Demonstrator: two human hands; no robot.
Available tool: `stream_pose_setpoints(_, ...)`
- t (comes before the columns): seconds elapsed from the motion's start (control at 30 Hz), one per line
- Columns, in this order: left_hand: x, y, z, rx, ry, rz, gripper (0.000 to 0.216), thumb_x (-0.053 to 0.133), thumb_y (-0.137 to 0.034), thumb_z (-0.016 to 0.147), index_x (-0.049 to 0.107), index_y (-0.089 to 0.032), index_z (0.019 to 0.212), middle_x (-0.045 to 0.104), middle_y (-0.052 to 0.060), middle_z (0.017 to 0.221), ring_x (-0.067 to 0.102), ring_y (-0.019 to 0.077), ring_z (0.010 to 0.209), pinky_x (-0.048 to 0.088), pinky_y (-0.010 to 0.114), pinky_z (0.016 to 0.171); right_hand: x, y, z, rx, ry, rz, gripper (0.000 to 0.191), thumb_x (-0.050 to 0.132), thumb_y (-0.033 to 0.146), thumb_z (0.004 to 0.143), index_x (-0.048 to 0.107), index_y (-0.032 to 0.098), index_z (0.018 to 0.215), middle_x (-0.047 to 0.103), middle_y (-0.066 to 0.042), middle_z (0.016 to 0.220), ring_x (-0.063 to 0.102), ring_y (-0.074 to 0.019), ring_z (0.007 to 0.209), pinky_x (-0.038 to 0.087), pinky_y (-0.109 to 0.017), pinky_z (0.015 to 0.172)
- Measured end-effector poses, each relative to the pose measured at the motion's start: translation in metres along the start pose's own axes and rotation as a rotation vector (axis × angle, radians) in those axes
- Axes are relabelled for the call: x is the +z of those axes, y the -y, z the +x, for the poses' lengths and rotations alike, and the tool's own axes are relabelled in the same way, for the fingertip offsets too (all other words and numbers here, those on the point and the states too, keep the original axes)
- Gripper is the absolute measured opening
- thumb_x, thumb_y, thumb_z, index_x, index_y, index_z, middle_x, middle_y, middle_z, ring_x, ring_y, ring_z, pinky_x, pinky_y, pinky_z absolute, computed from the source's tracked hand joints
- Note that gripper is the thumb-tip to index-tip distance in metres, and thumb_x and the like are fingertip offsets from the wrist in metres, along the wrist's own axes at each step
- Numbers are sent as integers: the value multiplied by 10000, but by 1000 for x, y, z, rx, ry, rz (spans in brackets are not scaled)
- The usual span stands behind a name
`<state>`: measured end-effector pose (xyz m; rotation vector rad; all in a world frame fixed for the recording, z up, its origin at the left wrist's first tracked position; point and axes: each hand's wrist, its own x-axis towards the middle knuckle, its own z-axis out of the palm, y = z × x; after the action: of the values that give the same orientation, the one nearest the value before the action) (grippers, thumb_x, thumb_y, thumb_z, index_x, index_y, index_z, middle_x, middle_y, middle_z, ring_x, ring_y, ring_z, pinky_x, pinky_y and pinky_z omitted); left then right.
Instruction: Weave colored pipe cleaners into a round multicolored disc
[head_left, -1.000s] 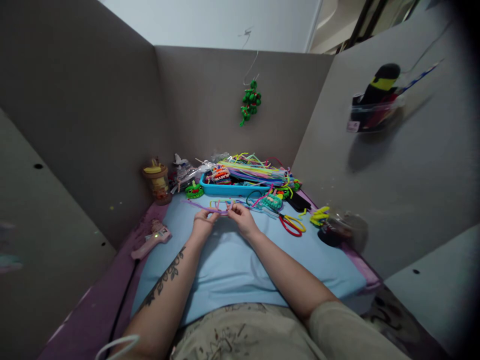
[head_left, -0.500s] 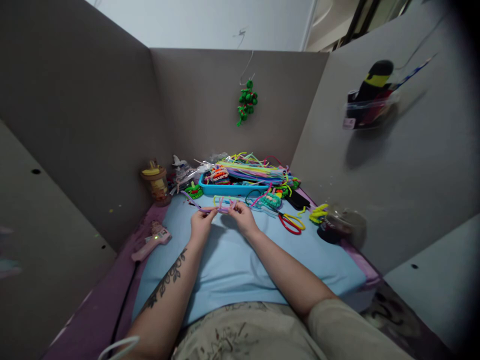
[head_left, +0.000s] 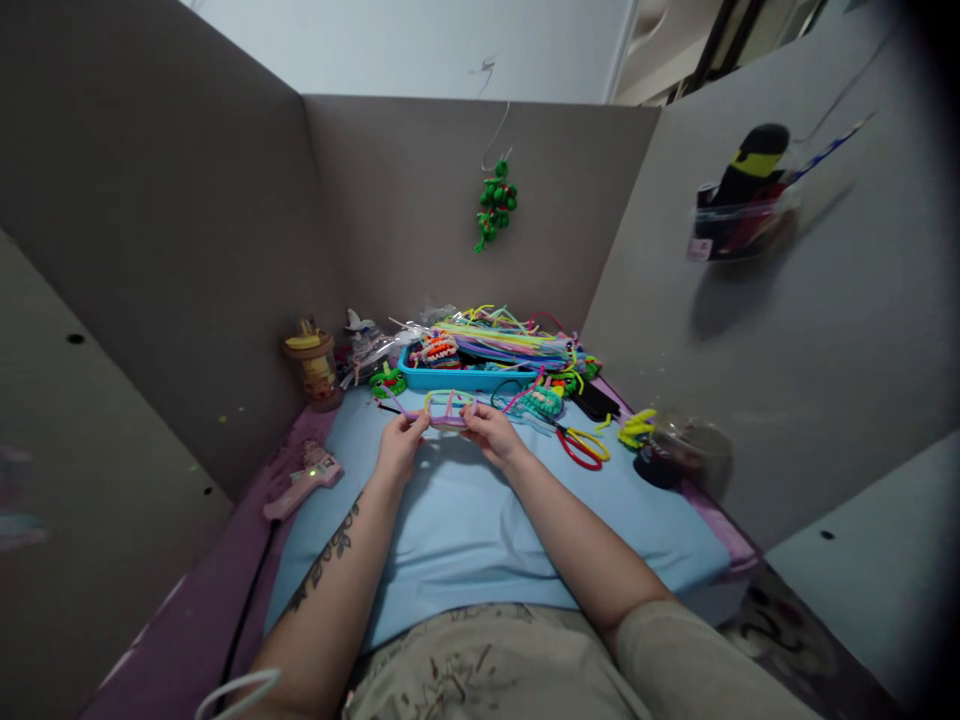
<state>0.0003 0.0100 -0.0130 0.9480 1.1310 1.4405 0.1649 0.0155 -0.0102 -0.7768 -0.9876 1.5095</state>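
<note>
Both my hands meet over the far part of a light blue mat [head_left: 465, 540]. My left hand [head_left: 399, 448] pinches the left end of a bundle of pipe cleaners [head_left: 446, 410], purple, yellow and pink, bent into loops. The right end of the same bundle is pinched by my right hand [head_left: 487, 432]. The bundle is held just above the mat, in front of a blue tray [head_left: 457, 378].
The blue tray holds many coloured pipe cleaners [head_left: 510, 340]. Red-and-yellow scissors [head_left: 581, 445] lie right of my hands. A pink glue gun [head_left: 304, 480] lies at the left, a small jar [head_left: 315, 365] behind it. Grey partition walls enclose the desk; a green ornament [head_left: 495, 205] hangs on the back wall.
My hands have lifted slightly and bent the pipe cleaners into rounder loops between them; the view shifted a little.
</note>
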Motion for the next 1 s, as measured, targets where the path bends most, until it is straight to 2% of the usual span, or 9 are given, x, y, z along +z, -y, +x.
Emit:
stream_pose_setpoints(0.23,-4,-4,-1,-61,143,-67,381,748,-396,552,636,-123,794,628,35,693,570,104,631,379,177,527,-2,3,-1,70,19,67,277,780,324,524,601,174,672,599,5,683,528,-114,644,420,-240,588)
stream_pose_setpoints(0.4,-5,-3,-1,-140,178,-119,373,756,-361,555,586,-143,805,652,33,743,634,144,654,446,209,551,-4,1,1,74,57,133,231,762,280,566,607,175,701,614,-1,691,543,-118,640,420,-239,570)
stream_pose_setpoints(0.7,-5,-6,-1,-149,142,-162,341,755,-309,560,545,-143,772,630,1,662,607,102,548,459,173,475,-7,-6,4,128,110,257,175,708,200,613,604,175,752,619,-2,712,553,-115,635,450,-228,544)
stream_pose_setpoints(0.83,-5,-6,0,-160,116,-222,289,752,-249,571,534,-145,729,597,-28,585,568,69,474,417,128,397,-6,-9,4,165,139,273,188,702,200,623,583,190,768,618,6,725,564,-116,636,467,-237,553)
stream_pose_setpoints(1.0,-9,-7,6,-240,23,-367,110,655,-115,692,551,-135,720,590,-31,536,560,56,438,433,107,382,-9,-8,5,159,56,252,197,704,210,621,577,200,771,623,1,774,597,-134,715,486,-277,643)
